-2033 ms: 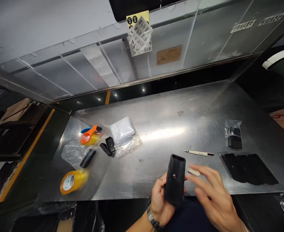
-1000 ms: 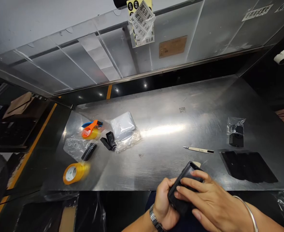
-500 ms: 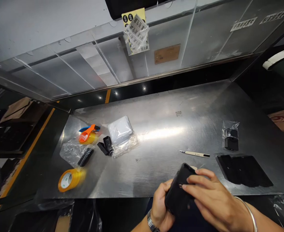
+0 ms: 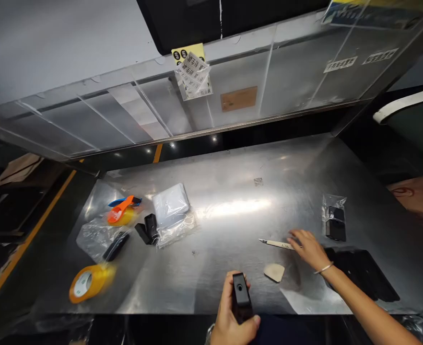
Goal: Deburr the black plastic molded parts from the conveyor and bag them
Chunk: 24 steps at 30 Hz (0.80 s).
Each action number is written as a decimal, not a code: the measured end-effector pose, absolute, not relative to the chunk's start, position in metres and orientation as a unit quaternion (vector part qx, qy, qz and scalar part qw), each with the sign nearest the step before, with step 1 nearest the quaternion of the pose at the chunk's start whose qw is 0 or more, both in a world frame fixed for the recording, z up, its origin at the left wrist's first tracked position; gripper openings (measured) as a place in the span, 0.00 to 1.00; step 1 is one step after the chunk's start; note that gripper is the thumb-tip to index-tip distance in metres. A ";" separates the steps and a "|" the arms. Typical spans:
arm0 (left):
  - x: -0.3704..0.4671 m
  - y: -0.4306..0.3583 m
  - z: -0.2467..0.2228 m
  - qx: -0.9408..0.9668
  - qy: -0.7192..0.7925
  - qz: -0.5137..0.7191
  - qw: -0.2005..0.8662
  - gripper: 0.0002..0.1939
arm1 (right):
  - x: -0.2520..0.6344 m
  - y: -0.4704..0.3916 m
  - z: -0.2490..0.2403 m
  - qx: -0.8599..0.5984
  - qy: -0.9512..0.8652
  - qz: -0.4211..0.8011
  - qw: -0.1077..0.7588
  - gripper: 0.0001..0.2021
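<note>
My left hand [image 4: 233, 311] grips a small black case [image 4: 242, 290] near the table's front edge. The end facing me has a round hole in it. Over a slim pale tool [image 4: 276, 244] marked A26, with a dark pointed tip, my right hand [image 4: 308, 249] reaches with fingers apart. Its fingers cover the tool's right end; I cannot see any firm hold on it. Between the hands lies a cream, rounded flat piece [image 4: 274, 272]. Right of my right hand are flat black pieces [image 4: 362, 273], partly behind my forearm.
A bagged black item [image 4: 335, 223] lies at the right of the metal table [image 4: 226, 258]. On the left are a stack of clear bags [image 4: 171, 206], black parts [image 4: 147, 230], an orange tape dispenser [image 4: 121, 211] and a yellow tape roll [image 4: 89, 283]. A metal panel [image 4: 190, 115] stands behind.
My right hand has left the black case and moved up and right to the pale tool. My left hand has turned the case end-up. The cream piece is now uncovered.
</note>
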<state>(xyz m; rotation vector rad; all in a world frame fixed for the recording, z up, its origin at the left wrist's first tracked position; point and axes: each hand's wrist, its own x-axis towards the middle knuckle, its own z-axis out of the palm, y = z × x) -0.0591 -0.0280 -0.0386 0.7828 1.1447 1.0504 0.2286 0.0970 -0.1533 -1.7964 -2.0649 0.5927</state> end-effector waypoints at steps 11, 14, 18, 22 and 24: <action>-0.043 -0.020 -0.016 0.539 0.582 0.458 0.402 0.30 | 0.167 0.033 -0.172 -0.475 -0.813 0.280 0.187 0.17; -0.043 -0.021 -0.016 0.538 0.600 0.445 0.392 0.32 | 0.164 0.045 -0.144 -0.499 -0.789 0.294 0.207 0.18; -0.039 -0.020 -0.013 0.511 0.649 0.431 0.364 0.30 | 0.153 0.049 -0.071 -0.485 -0.774 0.333 0.235 0.18; -0.038 -0.020 -0.009 0.525 0.656 0.427 0.334 0.22 | 0.141 0.039 -0.003 -0.388 -0.779 0.381 0.312 0.21; -0.039 -0.022 -0.008 0.542 0.652 0.417 0.327 0.19 | 0.137 0.031 0.012 -0.357 -0.796 0.359 0.331 0.23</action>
